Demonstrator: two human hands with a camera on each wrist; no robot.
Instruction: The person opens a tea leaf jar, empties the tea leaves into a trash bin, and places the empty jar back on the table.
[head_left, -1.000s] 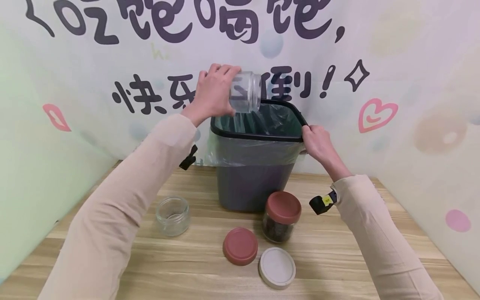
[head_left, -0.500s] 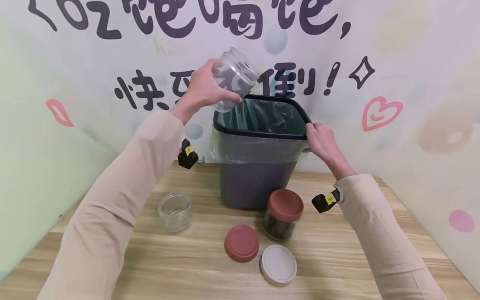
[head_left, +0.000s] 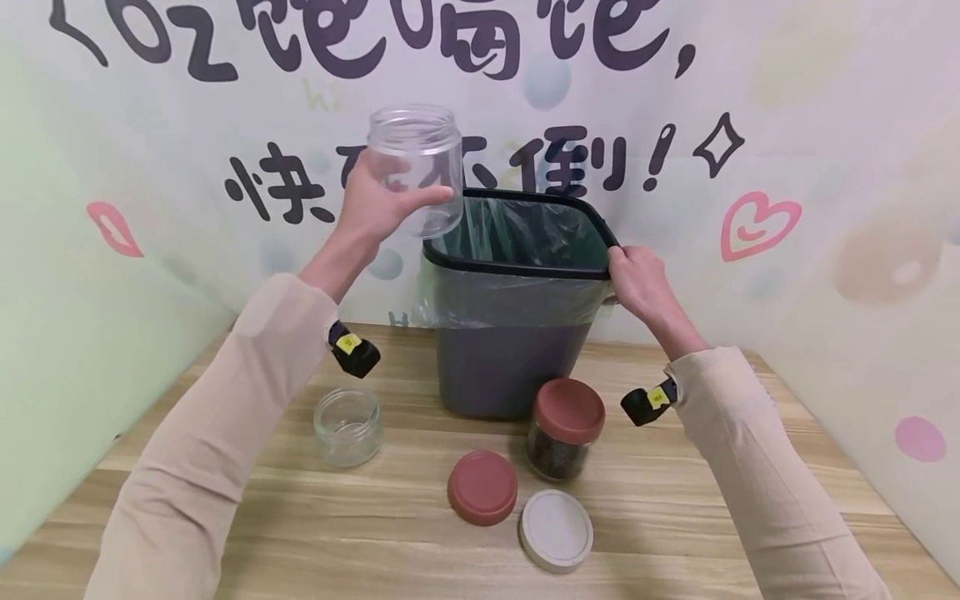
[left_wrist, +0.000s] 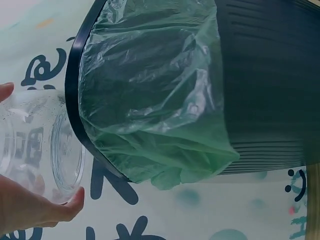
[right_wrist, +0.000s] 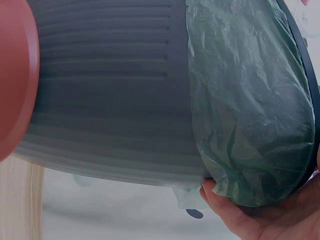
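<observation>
My left hand (head_left: 375, 196) grips a clear jar (head_left: 427, 171) without a lid, held upright with its mouth up. In the left wrist view the jar (left_wrist: 35, 140) looks empty apart from small droplets, and it is close beside the rim of a dark trash can (head_left: 510, 367). A thin greenish bag lines the can and folds over its black rim (head_left: 517, 268). At the right end of that rim, my right hand (head_left: 641, 283) holds on, fingers curled under the edge; the right wrist view shows them against the bag (right_wrist: 250, 100).
On the wooden table (head_left: 360, 533) stand an open glass jar (head_left: 348, 429) at left and a red-lidded jar (head_left: 566, 429) with dark contents before the can. A red lid (head_left: 483, 487) and a white lid (head_left: 556, 531) lie in front. A printed cloth (head_left: 825, 150) hangs behind.
The left hand has turned the jar from lying sideways over the can to upright and drawn it left. The right hand keeps its hold on the rim.
</observation>
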